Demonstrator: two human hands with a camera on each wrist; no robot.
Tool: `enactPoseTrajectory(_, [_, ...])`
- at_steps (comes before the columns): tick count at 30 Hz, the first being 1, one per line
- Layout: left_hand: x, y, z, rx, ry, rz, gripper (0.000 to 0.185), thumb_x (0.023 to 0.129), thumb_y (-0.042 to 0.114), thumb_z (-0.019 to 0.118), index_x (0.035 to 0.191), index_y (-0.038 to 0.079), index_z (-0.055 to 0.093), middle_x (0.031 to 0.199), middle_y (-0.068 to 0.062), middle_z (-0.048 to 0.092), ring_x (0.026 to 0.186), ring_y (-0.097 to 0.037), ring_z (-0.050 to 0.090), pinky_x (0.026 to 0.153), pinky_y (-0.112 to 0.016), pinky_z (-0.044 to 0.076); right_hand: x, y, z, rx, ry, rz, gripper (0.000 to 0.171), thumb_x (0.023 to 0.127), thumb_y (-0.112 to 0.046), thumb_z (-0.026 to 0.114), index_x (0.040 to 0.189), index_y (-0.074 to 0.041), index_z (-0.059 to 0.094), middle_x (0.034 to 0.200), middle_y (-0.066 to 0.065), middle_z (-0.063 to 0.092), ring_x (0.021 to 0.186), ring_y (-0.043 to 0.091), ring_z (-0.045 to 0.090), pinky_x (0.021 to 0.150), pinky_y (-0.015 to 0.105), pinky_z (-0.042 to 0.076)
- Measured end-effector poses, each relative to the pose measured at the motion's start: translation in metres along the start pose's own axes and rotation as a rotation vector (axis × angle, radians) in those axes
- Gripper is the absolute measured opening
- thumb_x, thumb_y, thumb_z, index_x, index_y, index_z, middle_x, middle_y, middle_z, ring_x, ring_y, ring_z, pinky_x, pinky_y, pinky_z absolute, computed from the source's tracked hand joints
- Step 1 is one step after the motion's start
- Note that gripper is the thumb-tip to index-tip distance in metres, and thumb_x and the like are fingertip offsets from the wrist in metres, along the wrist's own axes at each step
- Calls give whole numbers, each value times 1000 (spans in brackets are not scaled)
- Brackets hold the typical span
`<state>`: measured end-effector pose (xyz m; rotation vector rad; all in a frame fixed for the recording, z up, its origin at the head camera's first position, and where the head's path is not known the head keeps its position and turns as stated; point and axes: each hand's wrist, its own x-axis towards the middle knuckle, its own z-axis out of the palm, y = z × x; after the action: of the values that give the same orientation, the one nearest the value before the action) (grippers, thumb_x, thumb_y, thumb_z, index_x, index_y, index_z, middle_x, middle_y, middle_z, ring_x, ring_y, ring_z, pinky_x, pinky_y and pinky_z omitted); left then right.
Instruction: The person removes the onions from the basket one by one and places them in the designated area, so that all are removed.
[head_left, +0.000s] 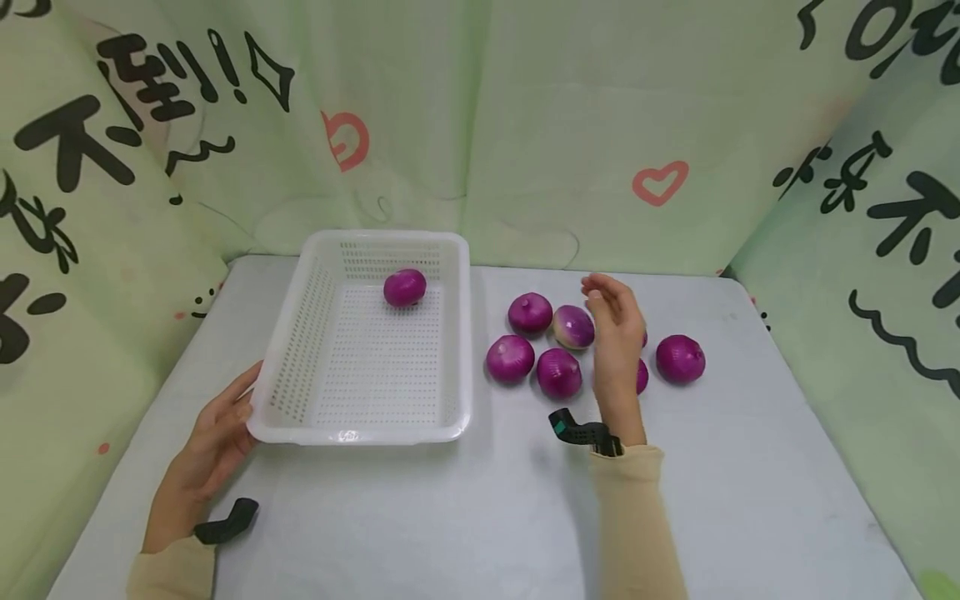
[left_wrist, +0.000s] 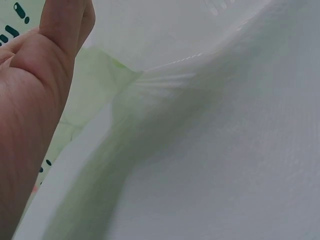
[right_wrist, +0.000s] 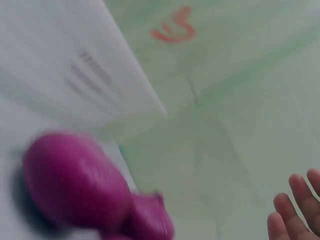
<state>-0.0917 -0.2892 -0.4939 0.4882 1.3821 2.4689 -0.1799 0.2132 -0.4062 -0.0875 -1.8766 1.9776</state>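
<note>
My left hand [head_left: 217,433] is at the near left corner of the white plastic basket [head_left: 360,436], its fingers extended against the outer rim. In the left wrist view, part of that hand [left_wrist: 55,65] shows beside the pale basket side. One purple onion [head_left: 405,287] lies inside the basket toward its far end. My right hand [head_left: 617,333] is over the group of loose onions, fingers slightly bent and holding nothing. Near it are a pale-bottomed onion [head_left: 573,327] and a purple onion [head_left: 558,373]. Two more onions are partly hidden behind the hand and wrist.
Other onions lie on the white table [head_left: 750,483]: one at the back [head_left: 530,314], one nearest the basket [head_left: 510,359], and one at the far right [head_left: 680,359]. A green curtain [head_left: 555,133] with black writing hangs round the table's back and sides.
</note>
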Motion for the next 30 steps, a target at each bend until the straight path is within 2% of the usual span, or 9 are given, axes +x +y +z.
enactPoseTrajectory(4, [1,1,2,-6,-7,0,56,109,-2,29,160,18,40,154,-2,57,131,-13,65,96,-27,59,-2,-13,41,-70,-187,-35,31,107,-16,57,136,-5,63,134,10,66,128,17,60,113,29,46])
enactPoseTrajectory(10, [3,0,2,-14,-5,2,57,108,-3,27,159,18,41,153,-2,59,130,-14,66,96,-27,59,4,-35,101,-183,-446,-43,31,106,-13,59,136,-3,63,137,14,66,131,25,61,115,40,47])
enactPoseTrajectory(14, [2,0,1,-10,-6,10,57,108,-3,29,160,17,41,153,-3,59,130,-14,66,96,-27,59,13,-42,137,-321,-611,21,35,106,-19,59,139,-7,61,141,10,64,134,26,59,116,43,47])
enactPoseTrajectory(17, [-1,-1,0,-9,-1,14,57,108,-3,28,160,17,41,152,-3,59,130,-14,66,95,-27,59,21,-39,164,-409,-703,106,38,106,-23,59,141,-8,59,144,9,61,136,26,58,115,44,47])
enactPoseTrajectory(22, [-3,-2,-1,-22,-7,21,59,107,-6,24,159,16,42,151,-3,60,128,-13,66,94,-26,60,31,-20,201,-528,-780,197,46,105,-24,57,147,-7,54,153,12,54,144,28,51,117,43,45])
enactPoseTrajectory(25, [-2,-2,-1,-7,-10,21,59,107,-6,24,160,16,40,151,-4,60,128,-13,66,94,-27,60,34,-9,216,-580,-775,193,47,104,-23,56,148,-7,53,157,13,52,147,30,47,119,43,44])
enactPoseTrajectory(30, [0,-1,-3,17,5,14,58,108,-5,26,160,16,40,152,-4,60,128,-13,67,93,-27,60,36,2,230,-636,-736,145,46,103,-20,57,146,-7,55,156,14,54,147,32,48,121,43,41])
